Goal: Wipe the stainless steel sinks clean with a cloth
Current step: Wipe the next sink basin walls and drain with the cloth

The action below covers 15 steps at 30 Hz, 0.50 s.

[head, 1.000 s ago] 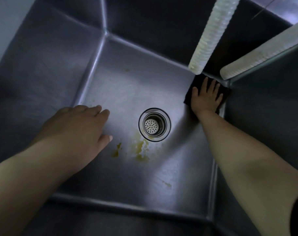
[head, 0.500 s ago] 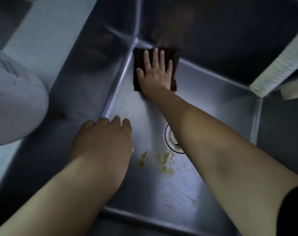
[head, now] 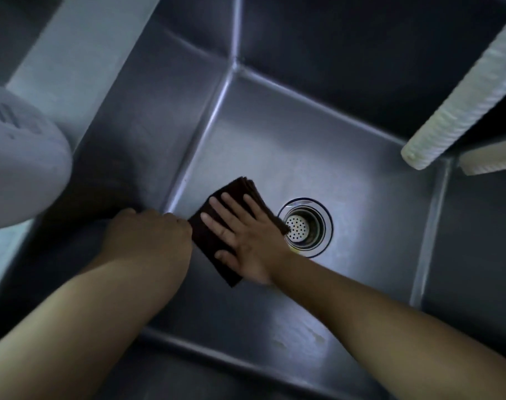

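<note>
A deep stainless steel sink (head: 318,145) fills the view, with a round drain strainer (head: 305,228) in its floor. A folded dark brown cloth (head: 240,194) lies flat on the floor just left of the drain. My right hand (head: 246,241) presses on the cloth with fingers spread. My left hand (head: 150,241) rests with curled fingers against the sink's left wall, right beside the cloth's edge. The yellow stains near the drain are hidden under the hand and cloth.
Two white ribbed hoses (head: 459,105) hang into the sink's far right corner. A rounded white object (head: 18,168) sits on the counter at left. Faint yellowish marks (head: 312,336) show on the near floor of the sink.
My right hand has slid the cloth from the far left corner down to the floor beside the drain, covering the yellow stains. My left hand has stayed at the left wall.
</note>
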Each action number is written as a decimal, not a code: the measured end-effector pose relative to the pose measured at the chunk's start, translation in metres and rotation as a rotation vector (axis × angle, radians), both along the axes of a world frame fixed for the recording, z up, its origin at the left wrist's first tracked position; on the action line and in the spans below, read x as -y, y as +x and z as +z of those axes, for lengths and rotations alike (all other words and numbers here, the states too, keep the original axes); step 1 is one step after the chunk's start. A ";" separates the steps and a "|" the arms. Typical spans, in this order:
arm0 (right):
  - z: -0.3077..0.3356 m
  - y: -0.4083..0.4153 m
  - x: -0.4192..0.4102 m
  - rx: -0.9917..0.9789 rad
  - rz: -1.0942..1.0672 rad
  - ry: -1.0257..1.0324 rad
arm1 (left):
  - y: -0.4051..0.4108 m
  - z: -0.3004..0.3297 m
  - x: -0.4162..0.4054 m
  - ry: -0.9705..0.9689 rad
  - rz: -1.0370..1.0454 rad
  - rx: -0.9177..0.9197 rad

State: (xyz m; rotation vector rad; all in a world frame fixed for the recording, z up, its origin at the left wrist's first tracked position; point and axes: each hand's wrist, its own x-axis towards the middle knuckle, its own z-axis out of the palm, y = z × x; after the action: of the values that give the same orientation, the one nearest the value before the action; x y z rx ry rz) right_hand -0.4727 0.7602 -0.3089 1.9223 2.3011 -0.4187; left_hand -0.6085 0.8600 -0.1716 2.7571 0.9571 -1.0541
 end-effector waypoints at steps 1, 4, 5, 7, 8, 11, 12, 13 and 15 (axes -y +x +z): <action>-0.001 0.012 -0.007 0.014 0.012 0.011 | -0.001 -0.001 0.000 0.003 -0.009 0.002; -0.005 0.056 -0.050 0.090 -0.095 0.073 | -0.005 -0.004 0.000 0.009 -0.040 0.019; -0.005 0.071 -0.068 0.121 -0.155 0.083 | -0.004 -0.003 0.001 -0.003 -0.041 0.023; -0.008 0.097 -0.106 0.148 -0.284 0.103 | -0.005 -0.004 0.002 -0.010 -0.055 0.032; -0.008 0.107 -0.125 0.144 -0.340 0.110 | -0.005 -0.005 0.003 -0.009 -0.063 0.044; -0.008 0.117 -0.163 0.126 -0.423 0.090 | -0.005 -0.001 0.004 -0.003 -0.106 0.017; -0.009 0.114 -0.167 0.124 -0.436 0.084 | -0.005 -0.001 0.004 0.001 -0.128 -0.004; -0.009 0.110 -0.167 0.121 -0.448 0.082 | -0.003 0.001 0.003 0.007 -0.134 -0.022; -0.009 0.098 -0.161 0.113 -0.463 0.093 | 0.000 0.004 0.002 0.023 -0.160 -0.057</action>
State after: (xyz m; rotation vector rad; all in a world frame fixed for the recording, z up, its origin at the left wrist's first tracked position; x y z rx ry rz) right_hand -0.3744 0.9210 -0.3179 2.4543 1.8249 -0.2360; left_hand -0.6081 0.8578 -0.1674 2.8780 0.7697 -1.1555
